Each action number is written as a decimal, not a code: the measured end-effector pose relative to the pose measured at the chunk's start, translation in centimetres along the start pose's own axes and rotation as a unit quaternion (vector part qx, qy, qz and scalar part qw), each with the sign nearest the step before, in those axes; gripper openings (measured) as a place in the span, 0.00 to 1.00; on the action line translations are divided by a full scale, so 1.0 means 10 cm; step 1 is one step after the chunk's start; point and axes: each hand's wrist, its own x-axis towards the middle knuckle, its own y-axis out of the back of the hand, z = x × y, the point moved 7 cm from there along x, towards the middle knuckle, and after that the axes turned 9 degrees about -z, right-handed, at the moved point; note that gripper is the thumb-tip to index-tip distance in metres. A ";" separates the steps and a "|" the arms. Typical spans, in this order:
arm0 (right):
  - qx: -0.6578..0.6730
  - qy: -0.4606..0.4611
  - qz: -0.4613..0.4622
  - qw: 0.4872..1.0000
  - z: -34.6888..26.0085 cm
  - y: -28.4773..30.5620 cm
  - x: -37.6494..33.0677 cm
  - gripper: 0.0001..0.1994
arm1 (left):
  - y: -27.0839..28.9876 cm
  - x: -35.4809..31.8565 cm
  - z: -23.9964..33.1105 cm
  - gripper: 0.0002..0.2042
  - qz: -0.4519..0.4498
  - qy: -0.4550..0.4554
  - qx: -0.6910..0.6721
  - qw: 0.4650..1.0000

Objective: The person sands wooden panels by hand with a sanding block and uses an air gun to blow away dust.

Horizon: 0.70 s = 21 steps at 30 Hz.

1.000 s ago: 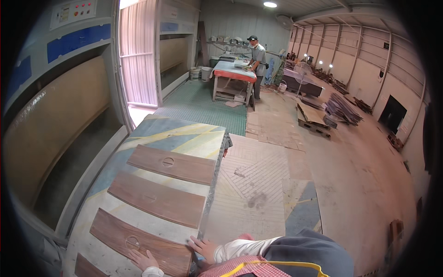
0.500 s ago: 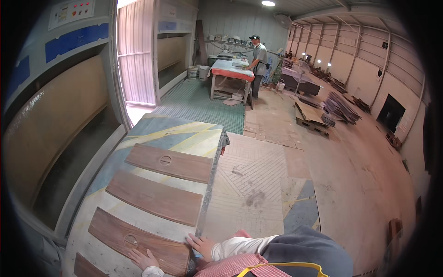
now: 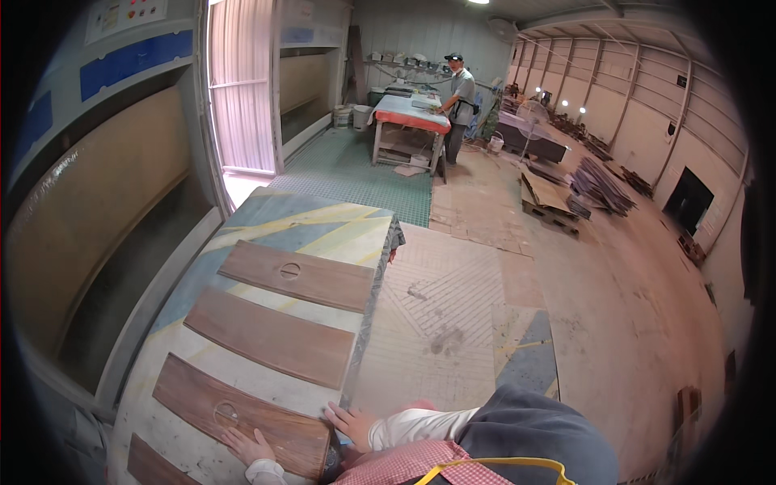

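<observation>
My left hand lies flat with fingers spread on a brown wooden board, just below its round recess. The board is slightly curved and shows a streaky grain. My right hand is at the board's right end by the table's edge, fingers stretched out. A bit of light blue shows under its palm, too small to make out. Farther up the table are a plain brown board and a board with a round recess. Part of another board shows at the lower left.
The boards lie on a covered table with yellow and grey-blue markings. A large booth stands along the left. A person works at a red-edged table at the back. Stacked planks and a pallet lie to the right.
The view has shifted slightly, so the background sits a little higher in the lower part. My left hand has moved slightly up and left on the board; my right hand stays nearly in place.
</observation>
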 end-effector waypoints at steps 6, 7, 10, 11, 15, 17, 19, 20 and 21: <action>-0.008 0.006 0.008 1.000 0.00 -0.02 0.04 0.53 | -0.02 0.01 -0.01 0.37 0.018 -0.005 -0.002 1.000; -0.009 0.002 0.003 1.000 0.00 -0.03 0.05 0.53 | -0.01 0.00 -0.01 0.37 0.018 -0.004 -0.003 1.000; -0.002 0.004 -0.006 1.000 0.00 -0.01 0.05 0.52 | -0.01 -0.02 -0.02 0.38 0.025 -0.011 -0.004 1.000; -0.005 0.004 -0.002 1.000 -0.01 0.00 0.06 0.52 | 0.00 -0.02 -0.02 0.38 0.026 -0.016 -0.008 1.000; 0.002 0.004 0.004 1.000 0.04 -0.09 0.08 0.52 | -0.01 0.00 -0.01 0.38 0.015 -0.006 -0.002 1.000; -0.006 -0.003 -0.008 1.000 0.02 -0.08 0.08 0.52 | 0.10 -0.08 0.07 0.38 0.003 -0.003 -0.015 1.000; 0.000 -0.005 -0.022 1.000 0.00 -0.04 0.07 0.52 | 0.08 -0.05 0.05 0.38 -0.003 0.004 -0.001 1.000; 0.006 -0.003 -0.021 1.000 -0.02 0.01 0.06 0.52 | 0.09 -0.05 0.04 0.38 -0.003 0.006 -0.002 1.000; 0.011 0.000 -0.020 1.000 -0.04 0.04 0.04 0.52 | 0.10 -0.06 0.03 0.38 -0.004 0.009 -0.003 1.000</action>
